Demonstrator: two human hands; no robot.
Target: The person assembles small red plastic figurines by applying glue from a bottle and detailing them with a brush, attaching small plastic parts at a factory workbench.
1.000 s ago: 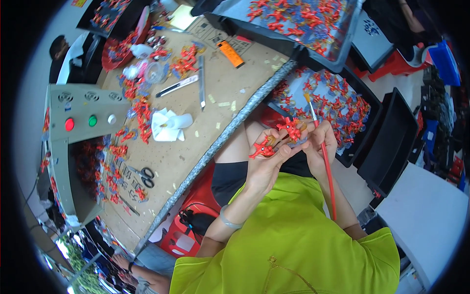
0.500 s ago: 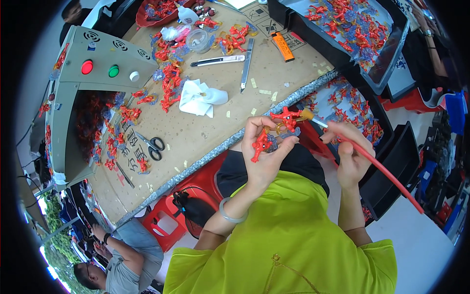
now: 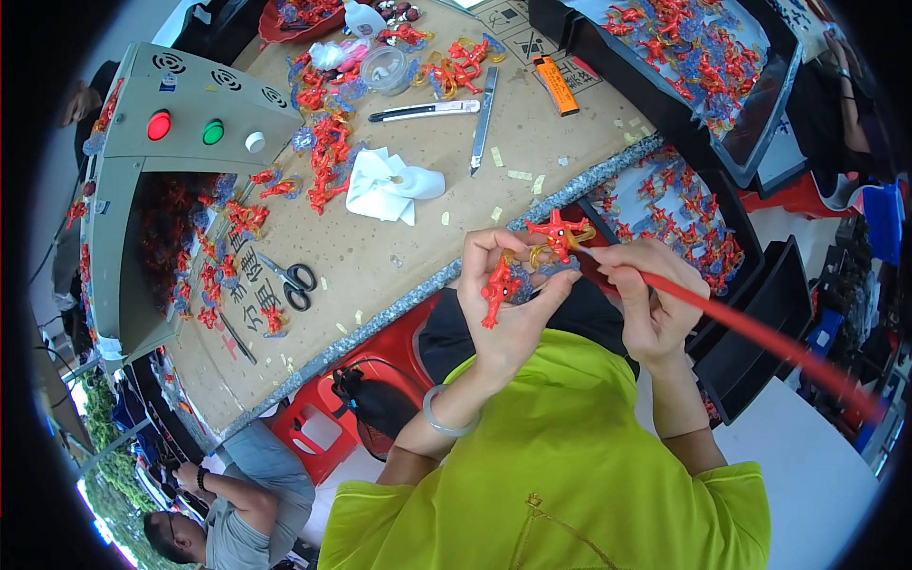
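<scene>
Two small red toy figures with clear yellow and bluish parts are in my left hand (image 3: pixel 513 332), gripped between fingers and thumb. The upper figure (image 3: pixel 559 231) lies across the fingertips; the lower figure (image 3: pixel 496 296) rests by the palm. My right hand (image 3: pixel 657 299) is closed round a long red-handled paintbrush (image 3: pixel 736 321), pinched near its front end. The brush's tip reaches the right side of the upper figure, by its yellow clear part; the bristles are hard to make out there. Both hands are in front of the table's edge, above my lap.
On the table (image 3: pixel 418 256) lie a white tissue (image 3: pixel 391 188), a cutter knife (image 3: pixel 425 111), a metal blade (image 3: pixel 484 122), scissors (image 3: pixel 293 285) and several red figures (image 3: pixel 328 157). A grey box (image 3: pixel 204 104) with buttons stands left. Black trays (image 3: pixel 617 78) of figures stand right. A person (image 3: pixel 247 503) sits lower left.
My right hand has moved slightly left, bringing the brush tip in against the upper figure. The brush handle's back end has swung outward to the right. My left hand still holds both figures.
</scene>
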